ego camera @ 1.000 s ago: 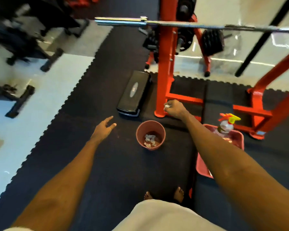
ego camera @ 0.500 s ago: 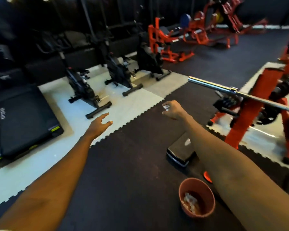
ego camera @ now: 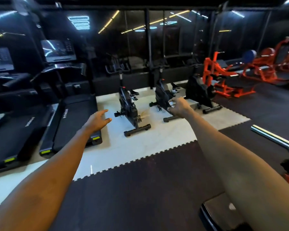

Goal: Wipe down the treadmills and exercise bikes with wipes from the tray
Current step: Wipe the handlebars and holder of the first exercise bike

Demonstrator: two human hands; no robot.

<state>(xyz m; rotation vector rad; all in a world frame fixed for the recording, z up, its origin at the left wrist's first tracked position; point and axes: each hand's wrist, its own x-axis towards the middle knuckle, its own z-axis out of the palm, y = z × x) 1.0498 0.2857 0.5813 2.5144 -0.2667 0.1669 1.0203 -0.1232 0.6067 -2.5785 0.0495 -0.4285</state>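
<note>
Head view: right hand (ego camera: pixel 178 106) out at centre frame, fingers curled round a small white wipe (ego camera: pixel 171 104), ready for use, I'd say. Beside it the left hand (ego camera: pixel 97 120) is spread and empty, likely for balance. Mid-frame, exercise bikes (ego camera: pixel 128 105) stand on the pale floor (ego camera: pixel 157 140), treadmills (ego camera: pixel 73 117) at left; the tray isn't in sight.

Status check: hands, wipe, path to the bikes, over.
Left hand open, empty. Right hand grips wipe. Exercise bikes ahead, not yet reached. Barbell juts in on right.
</note>
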